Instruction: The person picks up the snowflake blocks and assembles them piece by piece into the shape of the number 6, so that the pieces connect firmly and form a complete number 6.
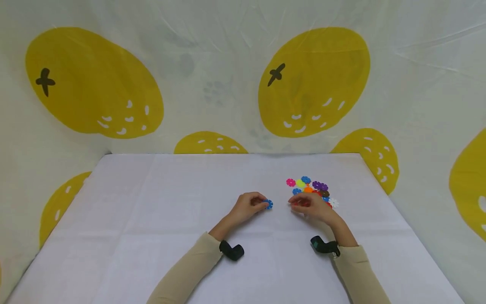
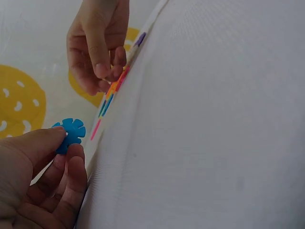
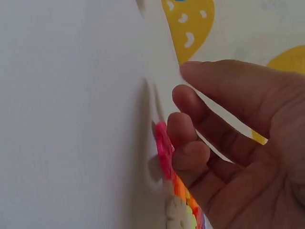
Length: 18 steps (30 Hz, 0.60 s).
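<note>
My left hand [image 1: 248, 205] pinches a blue notched plastic disc [image 1: 269, 204], shaped like a snowflake, between thumb and fingertips. In the left wrist view the flat face of that blue disc [image 2: 74, 131] shows, with its lower edge behind the fingers. To the right, my right hand [image 1: 312, 207] is over the near side of a group of similar discs, its fingers loosely bent. The right wrist view shows a gap between thumb and fingers with nothing in it. A pink disc [image 3: 163, 148] lies right by the lower fingers there. Part of the group is hidden under this hand.
Several discs lie close together on the white tablecloth [image 1: 133, 219], among them a pink one [image 1: 290, 182], a purple one [image 1: 317, 185] and a white one [image 1: 334, 203]. Behind the table's back edge hangs a pale curtain [image 1: 212, 105] with yellow fruit prints.
</note>
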### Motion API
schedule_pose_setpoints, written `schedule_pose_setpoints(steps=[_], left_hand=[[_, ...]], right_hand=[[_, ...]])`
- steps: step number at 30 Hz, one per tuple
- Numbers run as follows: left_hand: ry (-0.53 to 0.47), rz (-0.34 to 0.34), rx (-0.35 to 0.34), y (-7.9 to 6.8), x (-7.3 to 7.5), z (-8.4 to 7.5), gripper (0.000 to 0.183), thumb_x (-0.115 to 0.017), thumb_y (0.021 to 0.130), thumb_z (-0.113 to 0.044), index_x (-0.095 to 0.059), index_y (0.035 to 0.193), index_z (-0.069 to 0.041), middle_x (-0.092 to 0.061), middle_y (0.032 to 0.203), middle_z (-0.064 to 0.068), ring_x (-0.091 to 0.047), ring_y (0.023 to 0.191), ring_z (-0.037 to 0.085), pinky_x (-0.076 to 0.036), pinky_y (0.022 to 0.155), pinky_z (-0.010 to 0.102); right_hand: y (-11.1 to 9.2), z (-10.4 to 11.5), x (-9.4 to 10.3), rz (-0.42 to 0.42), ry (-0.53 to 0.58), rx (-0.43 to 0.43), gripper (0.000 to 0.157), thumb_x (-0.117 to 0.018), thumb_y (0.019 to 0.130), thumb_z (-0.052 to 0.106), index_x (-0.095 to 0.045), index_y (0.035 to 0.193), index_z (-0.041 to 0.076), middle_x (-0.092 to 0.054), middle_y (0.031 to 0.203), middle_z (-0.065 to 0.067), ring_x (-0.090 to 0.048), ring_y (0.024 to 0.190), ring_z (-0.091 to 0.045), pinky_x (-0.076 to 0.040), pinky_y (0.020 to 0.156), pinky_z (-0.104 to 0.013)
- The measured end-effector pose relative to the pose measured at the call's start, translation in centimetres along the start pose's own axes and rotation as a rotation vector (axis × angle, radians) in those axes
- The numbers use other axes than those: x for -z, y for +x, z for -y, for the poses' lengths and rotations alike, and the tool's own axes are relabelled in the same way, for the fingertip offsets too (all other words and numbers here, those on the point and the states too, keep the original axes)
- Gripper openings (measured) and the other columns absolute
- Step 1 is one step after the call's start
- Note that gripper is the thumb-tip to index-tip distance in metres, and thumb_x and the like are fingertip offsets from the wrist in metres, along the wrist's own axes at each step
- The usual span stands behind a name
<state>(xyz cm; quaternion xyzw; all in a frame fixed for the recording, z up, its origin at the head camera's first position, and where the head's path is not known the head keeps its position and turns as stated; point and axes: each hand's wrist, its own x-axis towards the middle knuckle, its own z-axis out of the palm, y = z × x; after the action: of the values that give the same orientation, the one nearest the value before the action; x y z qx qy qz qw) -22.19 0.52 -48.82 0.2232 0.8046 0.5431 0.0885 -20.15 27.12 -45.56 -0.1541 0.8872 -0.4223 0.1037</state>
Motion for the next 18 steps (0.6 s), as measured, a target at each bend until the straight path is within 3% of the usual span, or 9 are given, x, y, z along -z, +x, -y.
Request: schedule_pose_setpoints(steps=[7,12,18], left_hand=[[-0.069,0.014,0.027,0.2,0.0,-0.1,0.02,-0.07,0.091,-0.012,-0.069,0.106,0.001,-0.071,0.09,0.009,-0.063,0.07,0.007,-0.052,0.064,0.02],[-0.124,0.028,0.048,0.2,0.0,0.0,0.021,-0.07,0.089,-0.007,-0.068,0.107,0.003,-0.069,0.091,0.011,-0.063,0.071,0.007,-0.053,0.066,0.021],[-0.175,0.04,0.066,0.4,0.1,0.1,0.022,-0.071,0.088,-0.005,-0.067,0.108,0.005,-0.068,0.091,0.011,-0.063,0.071,0.007,-0.054,0.067,0.022]], right_hand=[[-0.2,-0.5,0.8,-0.061,-0.071,-0.011,0.023,-0.074,0.085,0.007,-0.071,0.107,0.001,-0.068,0.101,-0.013,-0.056,0.086,-0.022,-0.049,0.072,-0.022],[-0.5,-0.5,1.1,-0.084,-0.07,-0.042,0.026,-0.076,0.083,0.004,-0.069,0.107,-0.003,-0.066,0.095,-0.013,-0.051,0.077,-0.021,-0.046,0.064,-0.022],[-0.5,-0.6,1.3,-0.055,-0.11,-0.044,0.029,-0.075,0.084,0.006,-0.069,0.111,-0.005,-0.059,0.083,-0.008,-0.047,0.073,-0.02,-0.041,0.059,-0.023]])
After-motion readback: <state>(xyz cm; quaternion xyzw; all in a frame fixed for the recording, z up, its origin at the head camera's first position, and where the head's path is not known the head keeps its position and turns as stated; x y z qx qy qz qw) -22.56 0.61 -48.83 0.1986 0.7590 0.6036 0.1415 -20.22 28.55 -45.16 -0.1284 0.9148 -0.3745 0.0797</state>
